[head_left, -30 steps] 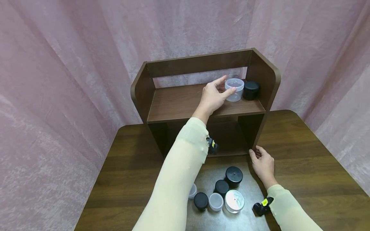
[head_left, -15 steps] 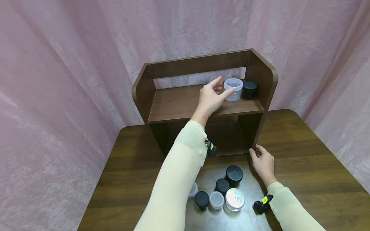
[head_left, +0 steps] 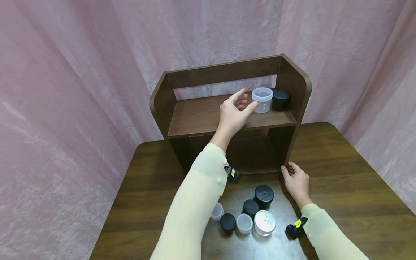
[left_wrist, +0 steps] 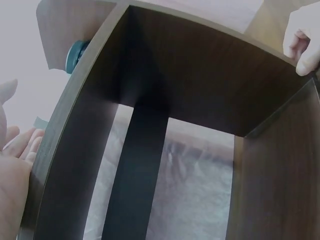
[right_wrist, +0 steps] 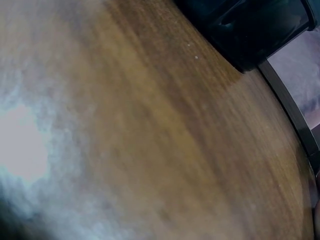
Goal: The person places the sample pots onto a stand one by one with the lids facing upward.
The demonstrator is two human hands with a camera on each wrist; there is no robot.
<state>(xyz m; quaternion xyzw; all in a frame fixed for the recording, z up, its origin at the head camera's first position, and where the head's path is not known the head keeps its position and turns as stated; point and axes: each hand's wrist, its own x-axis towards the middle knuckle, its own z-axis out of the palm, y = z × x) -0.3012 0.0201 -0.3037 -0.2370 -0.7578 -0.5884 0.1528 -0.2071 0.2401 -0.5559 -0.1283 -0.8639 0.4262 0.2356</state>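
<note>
Both arms wear long, close-fitting pale cream sleeves reaching the wrists. A small black camera with a yellow tag is strapped under each wrist. The left hand [head_left: 231, 115] and right hand [head_left: 297, 182] are bare.

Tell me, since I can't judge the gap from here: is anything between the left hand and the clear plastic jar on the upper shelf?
Nothing visible. The left hand is open just left of the clear plastic jar, with only bare shelf board between them.
</note>
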